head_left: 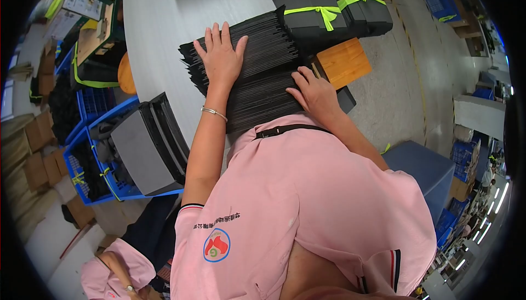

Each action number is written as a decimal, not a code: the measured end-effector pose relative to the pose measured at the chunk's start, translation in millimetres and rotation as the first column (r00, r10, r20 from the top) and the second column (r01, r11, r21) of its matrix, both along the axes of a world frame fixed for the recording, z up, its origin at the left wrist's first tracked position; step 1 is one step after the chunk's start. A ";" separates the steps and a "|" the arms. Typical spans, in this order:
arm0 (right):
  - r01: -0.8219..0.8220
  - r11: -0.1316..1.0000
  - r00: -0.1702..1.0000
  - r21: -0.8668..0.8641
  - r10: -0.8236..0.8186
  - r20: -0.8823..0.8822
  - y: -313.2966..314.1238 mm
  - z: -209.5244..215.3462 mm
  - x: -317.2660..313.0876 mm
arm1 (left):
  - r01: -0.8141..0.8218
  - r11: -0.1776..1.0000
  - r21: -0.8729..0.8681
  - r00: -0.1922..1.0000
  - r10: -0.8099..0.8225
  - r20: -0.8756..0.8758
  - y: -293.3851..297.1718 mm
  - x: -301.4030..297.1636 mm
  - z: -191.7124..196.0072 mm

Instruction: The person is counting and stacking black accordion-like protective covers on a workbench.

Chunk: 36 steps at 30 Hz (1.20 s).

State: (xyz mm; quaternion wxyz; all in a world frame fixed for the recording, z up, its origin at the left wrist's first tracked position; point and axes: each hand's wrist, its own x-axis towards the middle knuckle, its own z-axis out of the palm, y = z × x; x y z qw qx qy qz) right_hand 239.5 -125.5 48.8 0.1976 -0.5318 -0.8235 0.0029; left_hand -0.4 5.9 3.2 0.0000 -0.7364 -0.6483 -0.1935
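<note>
Hands [223, 63], two, at black sheets [266, 53]

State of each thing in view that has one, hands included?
Left hand: fingers spread, on the black sheets.
Right hand: fingers bent, thumb apart, at the sheets' right side.
Black sheets: stacked, left ends uneven.
Dark bundles: tied.
Yellow-green ties: knotted.
Blue crate: open-topped, loaded.
Grey-topped pile: layered.

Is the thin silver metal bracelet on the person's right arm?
No, the thin silver metal bracelet circles the wrist of the left hand, which lies spread over packed thin black sheets.
</note>
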 end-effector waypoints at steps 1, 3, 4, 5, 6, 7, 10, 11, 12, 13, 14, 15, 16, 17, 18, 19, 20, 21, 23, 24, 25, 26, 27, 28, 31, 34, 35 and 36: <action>0.015 1.000 1.000 -0.019 -0.015 0.005 1.2 3.2 -1.3 | 0.009 1.000 0.012 1.000 -0.009 0.012 -0.9 0.0 0.3; 0.031 0.999 0.999 -0.037 -0.031 0.011 4.0 5.6 -4.2 | 0.018 1.000 0.026 1.000 -0.019 0.024 -2.1 0.5 1.0; 0.057 0.993 0.998 -0.101 -0.052 0.043 6.5 5.6 -5.8 | 0.017 1.000 0.018 1.000 -0.017 0.022 -2.3 0.9 1.4; 0.084 0.983 0.995 -0.164 -0.072 0.076 8.5 5.5 -7.0 | 0.016 1.000 0.011 1.000 -0.016 0.020 -2.5 1.5 1.8; 0.084 0.983 0.995 -0.163 -0.073 0.075 9.9 4.9 -8.7 | 0.016 1.000 0.012 1.000 -0.016 0.019 -2.9 1.5 2.2; 0.097 0.983 0.992 -0.156 -0.082 0.100 10.9 3.8 -10.2 | 0.018 1.000 0.013 1.000 -0.018 0.021 -3.3 1.8 2.4; 0.093 0.989 0.987 -0.118 -0.076 0.140 11.2 3.1 -10.8 | 0.016 1.000 0.011 1.000 -0.017 0.023 -3.8 2.2 3.1; 0.079 0.993 0.986 -0.087 -0.064 0.157 10.8 3.0 -10.4 | 0.016 1.000 0.007 1.000 -0.016 0.024 -3.9 2.0 3.2; 0.076 0.993 0.986 -0.086 -0.062 0.157 10.3 2.1 -9.9 | 0.013 1.000 0.008 1.000 -0.013 0.024 -3.8 1.5 2.8; 0.065 0.995 0.988 -0.075 -0.054 0.141 9.5 0.1 -9.3 | 0.015 1.000 0.014 1.000 -0.015 0.021 -3.3 0.8 2.5; 0.054 0.996 0.991 -0.064 -0.046 0.126 8.7 -1.5 -8.7 | 0.016 1.000 0.020 1.000 -0.016 0.017 -3.1 0.4 2.0; 0.052 0.997 0.991 -0.064 -0.044 0.126 7.7 -2.3 -8.0 | 0.014 1.000 0.020 1.000 -0.015 0.017 -2.7 0.2 1.8; 0.057 0.996 0.994 -0.071 -0.050 0.102 6.3 -2.7 -7.3 | 0.013 1.000 0.016 1.000 -0.014 0.017 -2.4 0.0 1.5; 0.061 0.995 0.996 -0.078 -0.055 0.077 5.5 -2.9 -6.7 | 0.012 1.000 0.012 1.000 -0.013 0.017 -2.3 -0.3 1.3; 0.061 0.995 0.996 -0.078 -0.055 0.077 5.7 -3.0 -5.7 | 0.012 1.000 0.012 1.000 -0.012 0.018 -2.3 0.2 1.8; 0.045 0.998 0.999 -0.047 -0.043 0.026 6.0 -2.9 -4.8 | 0.012 1.000 0.009 1.000 -0.012 0.018 -2.7 0.7 2.3; 0.030 0.999 0.999 -0.016 -0.030 -0.026 6.6 -2.9 -4.4 | 0.013 1.000 0.006 1.000 -0.013 0.017 -3.0 1.1 2.9; 0.030 0.999 0.999 -0.014 -0.031 -0.025 7.2 -1.0 -4.8 | 0.013 1.000 0.007 1.000 -0.013 0.017 -3.5 1.4 2.9; 0.036 0.996 0.999 -0.077 -0.038 -0.017 9.3 4.4 -6.1 | 0.012 1.000 0.001 1.000 -0.012 0.023 -4.2 1.9 3.2; 0.038 0.996 0.999 -0.077 -0.039 -0.019 10.3 3.9 -5.9 | 0.014 1.000 0.000 1.000 -0.014 0.021 -4.3 2.1 3.4; 0.032 0.995 0.999 -0.093 -0.031 0.012 11.7 3.0 -5.5 | 0.014 1.000 0.002 1.000 -0.014 0.023 -4.3 2.3 3.7; 0.027 0.994 0.999 -0.108 -0.023 0.042 12.4 2.2 -5.2 | 0.014 1.000 0.004 1.000 -0.014 0.025 -4.3 2.5 4.0; 0.028 0.994 0.999 -0.108 -0.023 0.041 12.2 1.6 -5.1 | 0.014 1.000 0.004 1.000 -0.014 0.024 -4.4 2.4 4.1; 0.028 0.994 0.998 -0.103 -0.021 0.066 11.8 0.9 -5.0 | 0.016 1.000 0.006 1.000 -0.016 0.026 -4.4 2.3 4.2; 0.023 0.998 0.997 -0.066 -0.018 0.081 10.3 -4.1 -5.4 | 0.016 1.000 0.010 1.000 -0.016 0.023 -4.1 2.1 3.8; 0.010 1.000 0.999 -0.018 -0.009 0.047 10.6 -6.1 -6.0 | 0.014 1.000 0.012 1.000 -0.014 0.020 -4.1 2.1 3.6; 0.001 1.000 1.000 0.000 -0.001 0.020 11.2 -6.2 -6.7 | 0.012 1.000 0.010 1.000 -0.012 0.019 -4.4 2.2 3.7; 0.001 1.000 1.000 0.000 -0.001 0.020 12.7 -3.3 -8.6 | 0.013 1.000 0.011 1.000 -0.013 0.019 -4.7 1.9 3.2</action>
